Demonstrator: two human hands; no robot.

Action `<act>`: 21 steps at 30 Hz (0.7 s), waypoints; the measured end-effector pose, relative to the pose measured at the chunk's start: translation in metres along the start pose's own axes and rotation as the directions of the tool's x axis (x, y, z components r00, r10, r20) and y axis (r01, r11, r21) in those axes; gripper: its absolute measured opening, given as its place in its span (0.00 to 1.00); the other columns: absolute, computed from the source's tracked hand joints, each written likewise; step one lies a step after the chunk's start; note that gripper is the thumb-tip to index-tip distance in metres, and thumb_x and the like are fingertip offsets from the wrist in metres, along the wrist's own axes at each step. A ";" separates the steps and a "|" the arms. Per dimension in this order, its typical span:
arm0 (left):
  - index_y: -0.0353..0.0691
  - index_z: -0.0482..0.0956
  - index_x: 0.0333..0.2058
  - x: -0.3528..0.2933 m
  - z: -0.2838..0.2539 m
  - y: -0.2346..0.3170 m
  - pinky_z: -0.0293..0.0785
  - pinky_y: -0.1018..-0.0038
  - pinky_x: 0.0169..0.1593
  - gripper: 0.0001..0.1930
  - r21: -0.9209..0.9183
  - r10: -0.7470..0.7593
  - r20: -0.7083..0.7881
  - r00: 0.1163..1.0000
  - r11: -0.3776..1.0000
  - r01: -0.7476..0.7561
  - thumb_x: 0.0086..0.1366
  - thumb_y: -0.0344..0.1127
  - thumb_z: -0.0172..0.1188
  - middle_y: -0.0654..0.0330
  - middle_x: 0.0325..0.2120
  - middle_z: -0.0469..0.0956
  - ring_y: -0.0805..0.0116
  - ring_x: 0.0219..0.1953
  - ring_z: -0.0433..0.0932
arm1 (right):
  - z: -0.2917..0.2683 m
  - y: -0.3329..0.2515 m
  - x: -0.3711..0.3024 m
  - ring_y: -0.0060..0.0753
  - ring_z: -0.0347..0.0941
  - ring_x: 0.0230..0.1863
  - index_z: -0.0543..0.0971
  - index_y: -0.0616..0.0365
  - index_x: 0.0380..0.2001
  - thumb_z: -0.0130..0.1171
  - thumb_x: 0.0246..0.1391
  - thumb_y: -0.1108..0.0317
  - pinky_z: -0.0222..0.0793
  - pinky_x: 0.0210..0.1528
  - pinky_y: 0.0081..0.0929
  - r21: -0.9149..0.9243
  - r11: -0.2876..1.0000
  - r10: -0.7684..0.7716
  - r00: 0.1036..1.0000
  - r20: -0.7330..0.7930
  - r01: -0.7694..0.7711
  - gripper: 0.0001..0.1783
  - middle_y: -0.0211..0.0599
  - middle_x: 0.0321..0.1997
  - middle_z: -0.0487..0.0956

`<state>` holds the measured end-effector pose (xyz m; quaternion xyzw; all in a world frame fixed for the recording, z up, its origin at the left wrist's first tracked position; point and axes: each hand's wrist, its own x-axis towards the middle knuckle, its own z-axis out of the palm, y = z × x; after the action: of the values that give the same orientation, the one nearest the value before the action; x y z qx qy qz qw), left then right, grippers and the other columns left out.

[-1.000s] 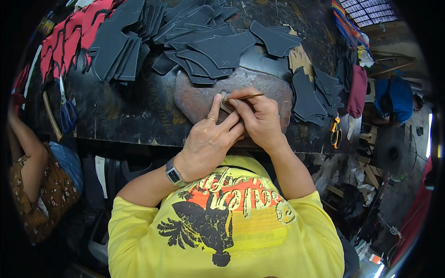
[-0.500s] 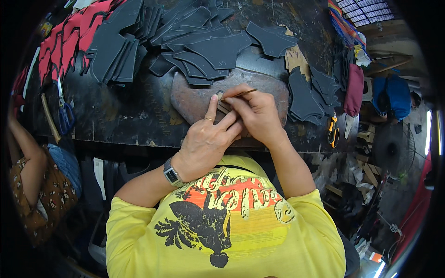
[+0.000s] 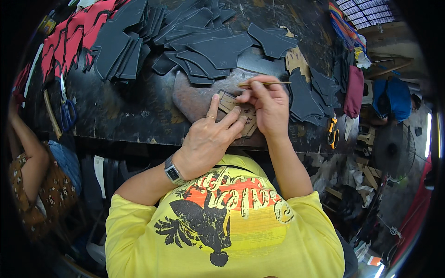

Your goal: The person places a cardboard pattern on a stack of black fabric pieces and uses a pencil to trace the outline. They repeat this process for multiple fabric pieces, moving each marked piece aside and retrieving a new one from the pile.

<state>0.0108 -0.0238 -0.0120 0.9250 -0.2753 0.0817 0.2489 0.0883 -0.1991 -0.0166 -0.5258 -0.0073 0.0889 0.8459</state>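
Note:
A brown card template (image 3: 251,121) with dark handwritten marks lies on a worn brown slab (image 3: 186,98) at the table's near edge. My left hand (image 3: 206,138) rests on it from the left, fingers stretched out and spread, holding it down. A dark edge shows around the template's far end; what lies beneath is mostly covered. Just to the right, my right hand (image 3: 271,109) is closed around a thin gold-coloured pen (image 3: 279,83). The pen is nearly level, raised off the template, one end pointing left and the other right.
Dark cut pieces with pale outlines (image 3: 218,48) are heaped beyond the slab, more (image 3: 306,99) to the right. Red pieces (image 3: 69,39) lie far left. Blue-handled scissors (image 3: 68,113) and orange-handled snips (image 3: 333,133) flank the work. Another person's arm (image 3: 28,139) is at left.
My right hand has drawn back to the right and lifted the pen from the template's far end, turning it level. More of the template now shows. My left hand has stayed almost in place.

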 end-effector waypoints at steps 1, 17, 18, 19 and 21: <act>0.44 0.82 0.55 0.000 0.000 0.000 0.84 0.62 0.51 0.18 0.013 -0.008 0.008 1.000 1.000 0.008 0.68 0.40 0.64 0.56 0.60 0.77 0.28 0.67 0.70 | -0.003 0.000 -0.001 0.28 0.79 0.35 0.78 0.62 0.47 0.56 0.72 0.75 0.81 0.44 0.30 0.005 0.998 -0.057 0.998 0.039 0.057 0.05 0.48 0.45 0.84; 0.45 0.84 0.55 -0.015 -0.019 -0.020 0.71 0.58 0.59 0.23 -0.056 -0.087 -0.017 0.996 0.995 0.085 0.61 0.38 0.73 0.55 0.60 0.77 0.51 0.68 0.71 | -0.009 0.011 -0.020 0.16 0.72 0.35 0.80 0.61 0.42 0.58 0.68 0.76 0.68 0.40 0.17 -0.500 0.842 -0.113 0.972 0.206 0.204 0.04 0.27 0.37 0.80; 0.45 0.84 0.55 -0.015 -0.020 -0.019 0.71 0.58 0.59 0.23 -0.054 -0.069 -0.014 0.998 0.996 0.068 0.61 0.38 0.73 0.54 0.60 0.77 0.50 0.68 0.71 | -0.009 0.010 -0.020 0.18 0.73 0.35 0.80 0.62 0.41 0.58 0.67 0.76 0.69 0.42 0.19 -0.517 0.826 -0.122 0.967 0.225 0.225 0.04 0.28 0.37 0.81; 0.45 0.84 0.55 -0.015 -0.020 -0.018 0.71 0.58 0.59 0.23 -0.054 -0.049 -0.011 0.999 0.997 0.049 0.61 0.38 0.74 0.52 0.60 0.77 0.49 0.69 0.70 | -0.008 0.010 -0.020 0.20 0.74 0.36 0.81 0.62 0.41 0.58 0.67 0.76 0.71 0.43 0.21 -0.533 0.812 -0.124 0.962 0.243 0.239 0.04 0.29 0.37 0.81; 0.47 0.84 0.56 -0.015 -0.020 -0.014 0.71 0.58 0.59 0.24 -0.048 -0.037 0.017 0.999 0.998 0.037 0.61 0.39 0.74 0.49 0.61 0.75 0.45 0.70 0.68 | -0.009 0.009 -0.021 0.23 0.76 0.37 0.81 0.64 0.40 0.58 0.66 0.77 0.72 0.44 0.23 -0.573 0.765 -0.142 0.944 0.297 0.295 0.04 0.32 0.36 0.81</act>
<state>0.0062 0.0034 -0.0054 0.9243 -0.2621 0.0630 0.2702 0.0677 -0.2063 -0.0265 -0.7511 -0.1977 0.0437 0.6284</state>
